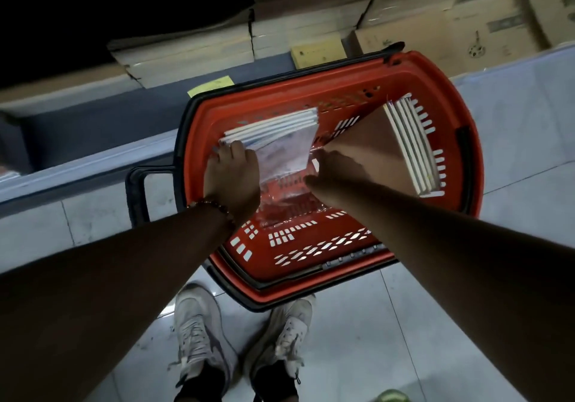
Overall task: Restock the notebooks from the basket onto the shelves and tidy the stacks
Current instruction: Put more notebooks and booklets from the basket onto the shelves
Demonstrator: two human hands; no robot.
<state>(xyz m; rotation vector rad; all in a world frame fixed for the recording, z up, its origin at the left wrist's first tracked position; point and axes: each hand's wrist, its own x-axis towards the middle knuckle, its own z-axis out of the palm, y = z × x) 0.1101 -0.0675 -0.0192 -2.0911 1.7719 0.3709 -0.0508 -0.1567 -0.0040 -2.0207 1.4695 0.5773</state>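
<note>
A red plastic basket [466, 165] with black rim and handles stands on the tiled floor in front of my feet. Inside it, my left hand [231, 177] grips a plastic-wrapped pack of light-covered notebooks [280, 140] at its near left corner. My right hand [336, 168] holds the near corner of a second pack of brown-covered notebooks [373, 143], whose white page edges lean against the basket's right wall. Clear wrapping lies crumpled on the basket floor between my hands.
Low shelves run along the top of the view, holding stacks of brown-covered notebooks [193, 56] and cardboard boxes [451, 34]. A yellow price label [210, 85] sits on the grey shelf edge. My two white sneakers [202, 339] stand just behind the basket.
</note>
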